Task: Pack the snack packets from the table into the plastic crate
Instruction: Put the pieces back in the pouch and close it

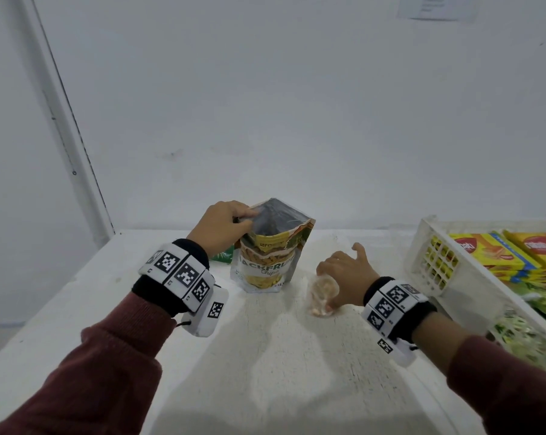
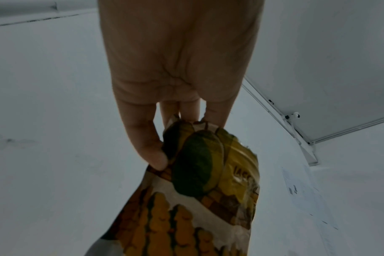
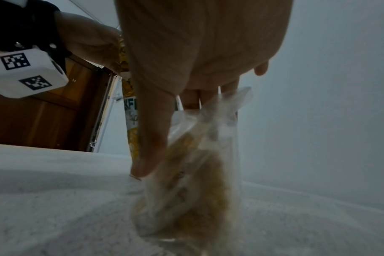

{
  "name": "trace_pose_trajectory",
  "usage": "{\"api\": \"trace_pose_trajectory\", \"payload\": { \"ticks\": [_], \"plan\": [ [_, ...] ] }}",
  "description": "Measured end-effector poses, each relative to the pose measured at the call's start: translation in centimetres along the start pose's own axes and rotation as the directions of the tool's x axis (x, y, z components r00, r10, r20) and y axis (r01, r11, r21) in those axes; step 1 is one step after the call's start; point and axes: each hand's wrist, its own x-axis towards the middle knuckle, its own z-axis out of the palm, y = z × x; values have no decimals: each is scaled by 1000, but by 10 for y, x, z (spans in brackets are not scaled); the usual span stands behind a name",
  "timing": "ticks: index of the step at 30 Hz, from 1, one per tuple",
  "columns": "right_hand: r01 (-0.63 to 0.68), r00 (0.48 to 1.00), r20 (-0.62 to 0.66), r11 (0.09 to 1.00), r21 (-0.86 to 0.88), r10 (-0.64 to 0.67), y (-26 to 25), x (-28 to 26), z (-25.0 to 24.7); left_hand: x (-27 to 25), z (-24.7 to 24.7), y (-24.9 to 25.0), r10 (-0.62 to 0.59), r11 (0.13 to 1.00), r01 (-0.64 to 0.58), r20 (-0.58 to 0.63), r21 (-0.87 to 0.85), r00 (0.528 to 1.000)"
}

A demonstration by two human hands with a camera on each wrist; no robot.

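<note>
A yellow and white jackfruit chips pouch [image 1: 270, 249] stands upright at the back middle of the white table [image 1: 265, 356]. My left hand [image 1: 226, 226] pinches its top left corner; the left wrist view shows the pouch [image 2: 200, 181] held between thumb and fingers. To the right, my right hand [image 1: 344, 277] grips a small clear packet of pale snacks [image 1: 322, 293] that touches the table; in the right wrist view the thumb and fingers hold the clear packet [image 3: 197, 173] near its top. The white plastic crate [image 1: 435, 265] stands at the right.
The crate holds yellow biscuit packs [image 1: 497, 252] and green packets [image 1: 544, 302]. A green packet [image 1: 223, 256] lies behind the pouch, under my left wrist. A white wall [image 1: 297, 105] rises right behind the table. A wooden door [image 3: 44, 112] shows at the left.
</note>
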Motion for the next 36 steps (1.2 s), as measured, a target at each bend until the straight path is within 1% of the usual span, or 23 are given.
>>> {"api": "trace_pose_trajectory", "payload": {
  "ticks": [2,5,7,8,10,11,12,13,15,16,17,18,19,20,23,26,28,30,32,34,36],
  "plan": [
    [-27,999,27,999,29,27,-6,3,4,0,0,0,-4,1000,4,-2,7,1000],
    [-47,999,17,996,77,46,-11,7,10,-1,-1,-1,-12,1000,12,6,11,1000],
    [-45,999,12,986,160,44,-8,10,10,-2,-2,-1,-17,1000,17,12,22,1000],
    [-58,998,1,971,233,60,-5,10,8,-2,-2,-1,-21,999,20,16,25,1000],
    [-97,987,-77,912,398,138,4,7,-6,-2,-4,-2,-20,999,20,22,30,1000],
    [-99,969,-155,875,475,194,9,3,-18,-2,-5,-3,-17,999,16,26,38,1000],
    [-77,935,-256,842,534,247,14,-2,-32,-2,-6,-3,-13,999,11,36,46,999],
    [-37,881,-371,825,565,294,18,-7,-49,-1,-7,-4,-5,999,3,41,47,999],
    [52,726,-582,815,577,366,21,-18,-84,-1,-10,-4,-9,1000,8,51,20,999],
    [103,651,-655,810,577,383,18,-22,-101,-1,-12,-4,-16,1000,16,54,2,998],
    [167,589,-712,805,570,382,13,-24,-114,-1,-13,-5,-17,1000,17,53,-10,998],
    [235,545,-754,797,557,366,4,-23,-123,-1,-15,-5,-27,999,28,59,-24,998],
    [295,526,-780,788,541,339,-8,-20,-129,-1,-16,-6,-30,999,32,66,-38,997],
    [338,532,-790,779,528,305,-21,-15,-132,-2,-18,-6,-34,998,39,83,-48,996],
    [404,603,-773,761,507,195,-59,5,-122,-2,-24,-7,-41,995,51,112,-91,993],
    [389,669,-736,794,466,105,-74,20,-111,0,-32,-15,-89,981,111,137,-160,987],
    [353,740,-673,842,408,16,-71,25,-109,2,-36,-21,-94,975,121,148,-185,985],
    [348,807,-584,869,351,-87,-66,29,-111,6,-37,-27,-81,977,111,159,-184,984],
    [356,853,-496,875,328,-161,-67,31,-115,9,-37,-29,-45,990,65,152,-125,987],
    [345,869,-456,897,276,-193,-69,34,-117,12,-35,-33,22,1000,-21,96,-6,995],
    [316,887,-412,924,214,-208,-73,38,-116,13,-33,-38,154,985,-154,1,80,988]
  ]
}}
